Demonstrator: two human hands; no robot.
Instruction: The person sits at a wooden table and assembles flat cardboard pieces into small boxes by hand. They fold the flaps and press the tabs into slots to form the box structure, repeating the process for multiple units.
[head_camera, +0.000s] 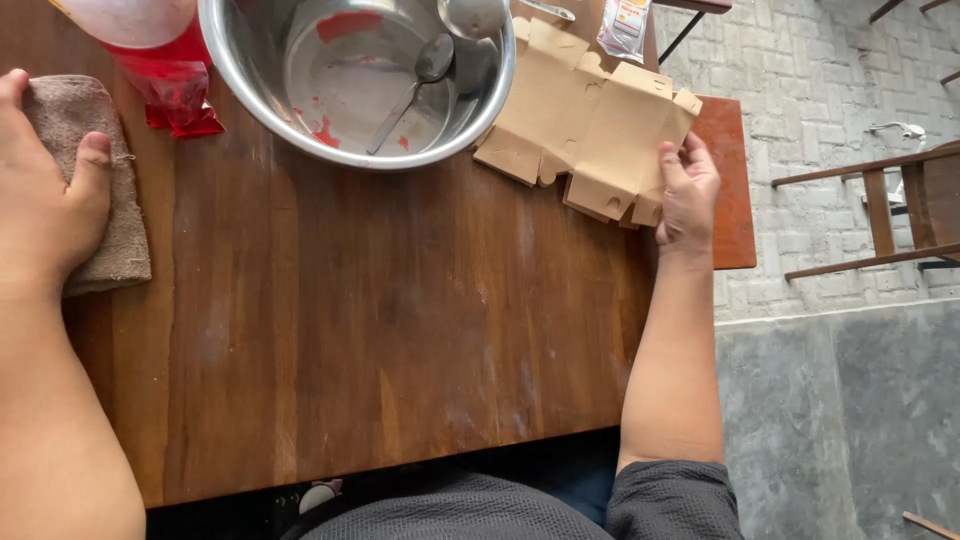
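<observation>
Fingers of our right hand (688, 195) pinch the flat carton (590, 115) at the tabletop's (350, 330) right edge (left hand (45, 195) grips a cloth (115, 215)).

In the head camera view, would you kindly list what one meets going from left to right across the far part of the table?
left hand → brown cloth → red plastic bag → steel bowl → flattened cardboard box → right hand
</observation>
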